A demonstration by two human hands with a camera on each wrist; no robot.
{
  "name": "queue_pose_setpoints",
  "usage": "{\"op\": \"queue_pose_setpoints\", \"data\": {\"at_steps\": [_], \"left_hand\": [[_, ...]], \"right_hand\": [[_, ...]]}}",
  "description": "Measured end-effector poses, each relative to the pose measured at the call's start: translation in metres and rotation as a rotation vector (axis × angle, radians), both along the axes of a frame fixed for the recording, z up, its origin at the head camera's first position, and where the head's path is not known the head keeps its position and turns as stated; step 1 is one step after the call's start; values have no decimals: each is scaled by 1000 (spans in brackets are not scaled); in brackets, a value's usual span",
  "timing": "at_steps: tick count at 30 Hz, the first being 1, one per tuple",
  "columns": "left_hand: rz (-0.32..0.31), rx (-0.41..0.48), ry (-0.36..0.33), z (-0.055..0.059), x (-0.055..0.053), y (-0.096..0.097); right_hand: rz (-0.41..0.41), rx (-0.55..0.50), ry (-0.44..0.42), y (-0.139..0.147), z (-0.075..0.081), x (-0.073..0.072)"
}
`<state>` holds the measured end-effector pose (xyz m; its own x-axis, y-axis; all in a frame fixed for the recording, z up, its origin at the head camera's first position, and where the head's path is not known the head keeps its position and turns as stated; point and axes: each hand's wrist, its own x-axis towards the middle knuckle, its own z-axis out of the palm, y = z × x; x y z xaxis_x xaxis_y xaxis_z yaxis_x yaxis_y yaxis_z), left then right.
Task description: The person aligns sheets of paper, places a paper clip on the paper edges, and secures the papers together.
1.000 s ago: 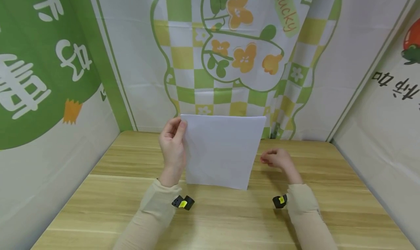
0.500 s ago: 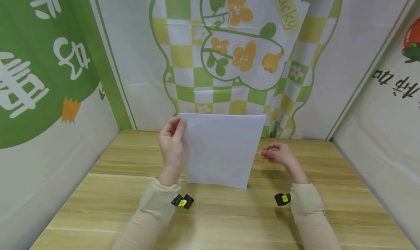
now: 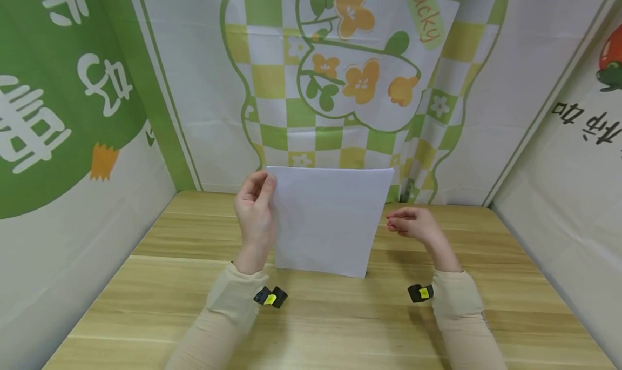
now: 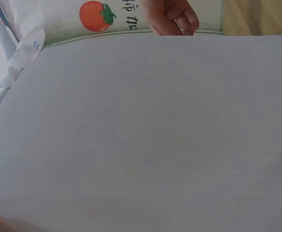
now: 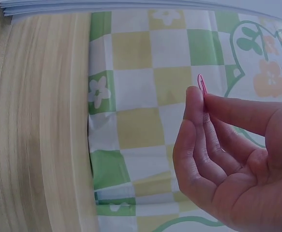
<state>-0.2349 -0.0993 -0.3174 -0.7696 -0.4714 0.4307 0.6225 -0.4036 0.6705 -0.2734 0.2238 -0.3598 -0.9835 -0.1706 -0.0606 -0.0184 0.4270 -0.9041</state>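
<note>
The setting is a small booth or partitioned nook, closed in at the back and on both sides; whether it stands in a home, a studio or an office cannot be told. A wood-grain bench (image 3: 330,327) with rounded far corners fills the space between a checked, flower-printed cloth (image 3: 269,83) bearing the word "Lucky", a green-and-white left panel (image 3: 48,192) with large white characters, and a pale right panel (image 3: 549,159) showing a red tomato print (image 3: 612,51). Folds and creases mark the back covering as hung fabric.
</note>
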Motion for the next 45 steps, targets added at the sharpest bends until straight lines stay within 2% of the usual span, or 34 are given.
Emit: {"op": "queue_pose_setpoints", "data": {"at_steps": [15, 26, 37, 45], "left_hand": [[2, 9, 0, 0, 0, 1], [-4, 8, 3, 1, 1, 2], [-16, 10, 3, 1, 1, 3], [0, -1, -3, 1, 0, 3]], "right_hand": [[18, -104, -46, 2, -3, -1], [29, -177, -40, 2, -3, 2], [36, -156, -69, 1, -3, 2], [-11, -314, -81, 2, -5, -1]]}}
